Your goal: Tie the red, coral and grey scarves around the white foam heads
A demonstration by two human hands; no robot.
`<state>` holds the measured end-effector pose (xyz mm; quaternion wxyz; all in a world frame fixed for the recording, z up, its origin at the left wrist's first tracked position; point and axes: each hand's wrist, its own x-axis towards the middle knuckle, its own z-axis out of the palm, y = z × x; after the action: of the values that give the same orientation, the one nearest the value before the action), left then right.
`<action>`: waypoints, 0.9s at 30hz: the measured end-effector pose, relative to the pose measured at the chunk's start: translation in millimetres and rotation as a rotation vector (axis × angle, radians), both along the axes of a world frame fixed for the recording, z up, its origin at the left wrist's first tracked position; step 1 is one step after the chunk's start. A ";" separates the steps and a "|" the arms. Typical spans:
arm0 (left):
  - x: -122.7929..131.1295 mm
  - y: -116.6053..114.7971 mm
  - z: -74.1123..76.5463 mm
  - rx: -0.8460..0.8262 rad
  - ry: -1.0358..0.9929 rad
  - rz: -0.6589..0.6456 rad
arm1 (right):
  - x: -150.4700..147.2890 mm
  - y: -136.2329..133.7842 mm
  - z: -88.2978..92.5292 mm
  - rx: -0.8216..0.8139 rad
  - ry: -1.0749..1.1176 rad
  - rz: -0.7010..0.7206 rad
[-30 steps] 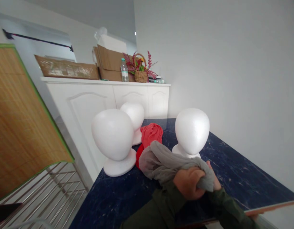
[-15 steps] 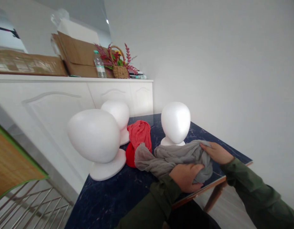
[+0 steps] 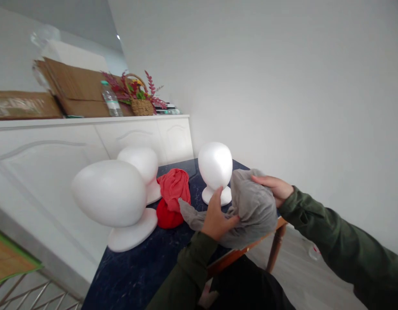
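A grey scarf, thin and bunched into a rounded bundle, is at the right front of the table, its loose end trailing left. My right hand grips its upper right side, thumb and fingers on the fabric. At the bundle's left, my left hand has its fingers stretched upward and its thumb apart, the thumb against the cloth. Just behind stands a white mannequin head on a round base. To the left lies a crumpled red cloth, brighter red at its lower part.
Two more white heads, a near one and a farther one, stand left on the dark blue table. A white cabinet behind carries cardboard boxes, a bottle and a flower basket.
The grey scarf has gone from lying flat and folded to a raised, rounded bundle. My left hand has moved up and left and spread its fingers. The view has shifted right.
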<state>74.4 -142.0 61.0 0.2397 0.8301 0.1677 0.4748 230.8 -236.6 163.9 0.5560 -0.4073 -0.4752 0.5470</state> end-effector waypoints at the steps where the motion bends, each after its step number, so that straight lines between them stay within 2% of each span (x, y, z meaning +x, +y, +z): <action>1: 3.5 -4.6 11.6 -0.004 0.012 -0.077 | -4.8 -4.0 7.1 0.012 -0.029 0.067; 4: 10.3 -12.6 49.0 -0.113 0.051 -0.310 | -13.1 -13.5 31.0 0.096 -0.158 0.186; 6: 8.1 -11.0 74.4 -0.249 0.016 -0.338 | -9.1 -17.9 44.0 0.195 -0.287 0.148; 9: -4.2 -4.6 112.5 -0.394 -0.135 -0.209 | 10.4 -23.0 48.6 0.312 -0.504 -0.055; 11: -12.9 -4.7 137.4 -0.395 -0.112 -0.148 | 25.2 -26.7 41.4 0.323 -0.602 -0.158; 13: -17.4 -10.6 160.4 -0.303 0.062 -0.082 | 34.9 -31.2 30.7 0.311 -0.641 -0.119; 15: -16.5 -20.0 179.6 -0.134 0.280 0.021 | 37.3 -36.1 21.5 0.299 -0.669 0.081; 17: -12.3 -28.2 193.7 0.062 0.453 0.108 | 34.7 -40.7 17.0 0.263 -0.764 0.303; 18: -10.2 -30.7 198.9 0.147 0.521 0.132 | 33.0 -42.8 16.7 0.257 -0.848 0.350; 19: -8.5 -32.0 203.1 0.213 0.583 0.147 | 32.0 -44.6 17.6 0.264 -0.945 0.336; 22: -8.4 -30.0 212.0 0.314 0.778 0.160 | 36.0 -49.4 24.1 0.310 -1.124 0.139; 24: -11.4 -26.6 215.9 0.349 0.866 0.174 | 44.5 -52.6 28.2 0.308 -1.063 0.142; 27: -15.5 -22.5 218.7 0.405 0.923 0.206 | 58.3 -56.8 29.2 0.283 -0.832 0.203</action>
<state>58.9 -164.5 279.7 -0.0730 0.9621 0.2418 0.1030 289.1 -293.4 193.1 0.3115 -0.4640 -0.7658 0.3181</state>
